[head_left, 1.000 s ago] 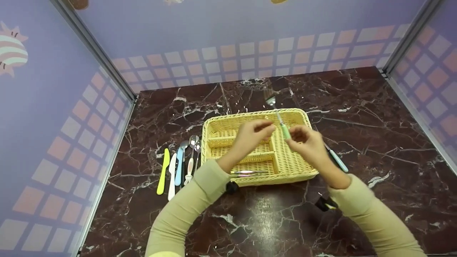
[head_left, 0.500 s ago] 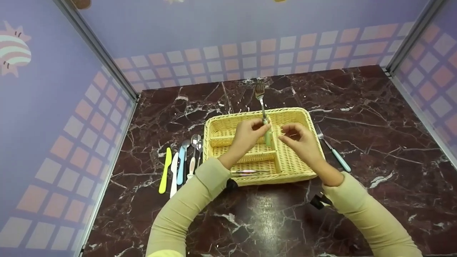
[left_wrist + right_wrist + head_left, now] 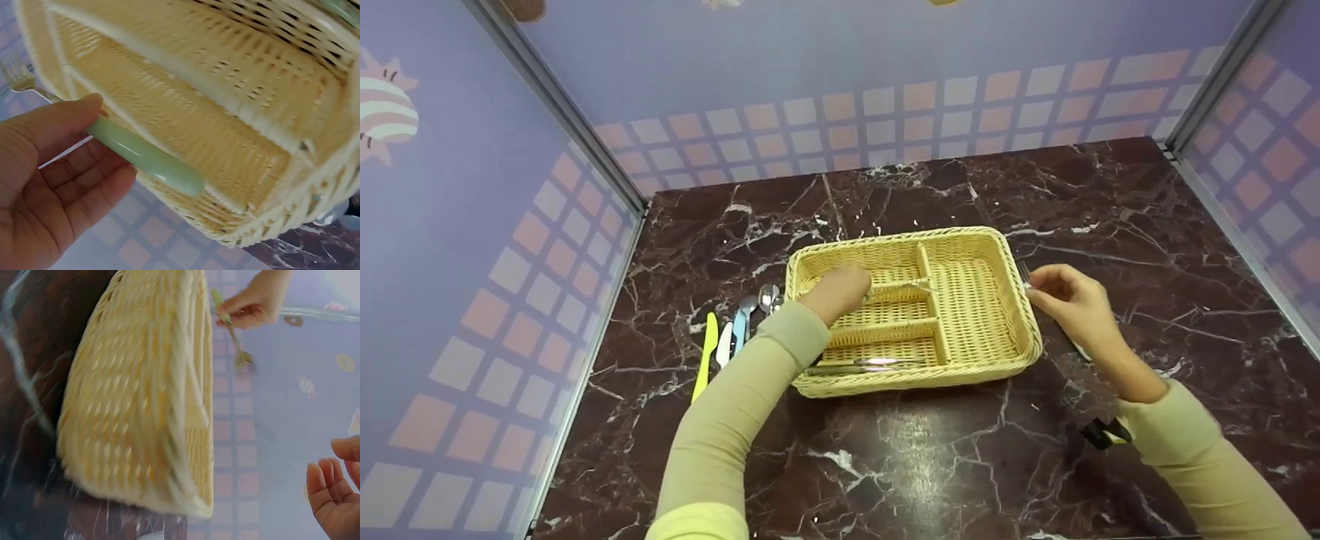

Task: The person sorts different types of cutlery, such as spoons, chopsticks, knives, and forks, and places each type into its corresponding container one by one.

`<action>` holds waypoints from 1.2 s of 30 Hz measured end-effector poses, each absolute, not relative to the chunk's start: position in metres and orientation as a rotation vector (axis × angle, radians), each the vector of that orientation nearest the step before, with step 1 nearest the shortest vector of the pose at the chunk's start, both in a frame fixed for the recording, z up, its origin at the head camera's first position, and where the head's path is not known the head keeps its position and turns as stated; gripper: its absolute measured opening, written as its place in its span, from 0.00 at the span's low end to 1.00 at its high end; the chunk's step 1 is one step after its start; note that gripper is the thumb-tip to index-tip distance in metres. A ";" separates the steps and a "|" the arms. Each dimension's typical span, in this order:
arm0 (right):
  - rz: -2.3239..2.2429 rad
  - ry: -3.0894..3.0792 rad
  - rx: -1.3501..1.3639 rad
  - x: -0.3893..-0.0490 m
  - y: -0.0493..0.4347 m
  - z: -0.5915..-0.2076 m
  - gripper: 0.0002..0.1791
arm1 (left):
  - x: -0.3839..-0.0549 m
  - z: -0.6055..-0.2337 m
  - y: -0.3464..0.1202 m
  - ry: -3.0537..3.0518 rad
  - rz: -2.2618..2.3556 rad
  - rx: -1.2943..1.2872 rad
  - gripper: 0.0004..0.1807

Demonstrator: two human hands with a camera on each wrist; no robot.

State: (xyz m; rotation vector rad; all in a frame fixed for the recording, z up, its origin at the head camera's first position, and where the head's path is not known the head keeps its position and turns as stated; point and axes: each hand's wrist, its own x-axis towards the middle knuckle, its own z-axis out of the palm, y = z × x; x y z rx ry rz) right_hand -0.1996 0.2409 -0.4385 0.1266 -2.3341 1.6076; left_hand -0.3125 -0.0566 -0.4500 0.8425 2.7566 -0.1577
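Observation:
My left hand (image 3: 840, 289) is over the left part of the yellow woven basket (image 3: 960, 373). In the left wrist view its thumb and fingers pinch a fork by its pale green handle (image 3: 149, 160), above the divided compartments. From the head, most of that handle is hidden behind the hand. My right hand (image 3: 1076, 304) hovers just outside the basket's right side, fingers loosely bent, with nothing between them in the right wrist view. It overlaps a blue-handled fork (image 3: 1081, 351) on the table, covering its middle.
Left of the basket lie a yellow knife (image 3: 707, 352), a white knife (image 3: 724, 345), a blue-handled piece (image 3: 740, 326) and spoons (image 3: 769, 298). Slim cutlery (image 3: 877, 365) rests in the basket's front left compartment. Patterned panels (image 3: 847, 112) enclose the marble-look table (image 3: 915, 465).
The green-handled fork passed from my right hand to my left, which then carried it left and lower over the basket. My right hand moved right, out past the basket to the blue-handled fork.

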 end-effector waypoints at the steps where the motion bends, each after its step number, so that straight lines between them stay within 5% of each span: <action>1: 1.593 -2.353 0.129 -0.198 0.244 -0.438 0.10 | -0.320 -0.462 -0.055 2.725 -0.238 0.845 0.02; 5: 1.607 -2.382 0.126 -0.193 0.251 -0.437 0.10 | -0.343 -0.502 -0.050 2.620 -0.377 0.853 0.03; 12: 1.576 -2.406 0.176 -0.184 0.248 -0.425 0.09 | -0.426 -0.658 -0.068 2.696 -0.586 0.902 0.10; 16: 1.562 -2.413 0.173 -0.181 0.251 -0.422 0.08 | -0.431 -0.688 -0.071 2.689 -0.670 0.929 0.11; 22: 1.598 -2.397 0.188 -0.181 0.257 -0.426 0.08 | -0.395 -0.640 -0.071 2.724 -0.657 1.007 0.11; 28: 1.602 -2.432 0.172 -0.180 0.270 -0.434 0.09 | -0.320 -0.492 -0.065 2.666 -0.202 0.893 0.07; 31: 1.508 -2.496 0.146 -0.185 0.284 -0.448 0.10 | -0.294 -0.441 -0.076 2.644 0.210 0.822 0.13; 36: 1.192 -2.716 0.127 -0.192 0.303 -0.469 0.13 | -0.264 -0.415 -0.110 2.755 0.909 0.762 0.27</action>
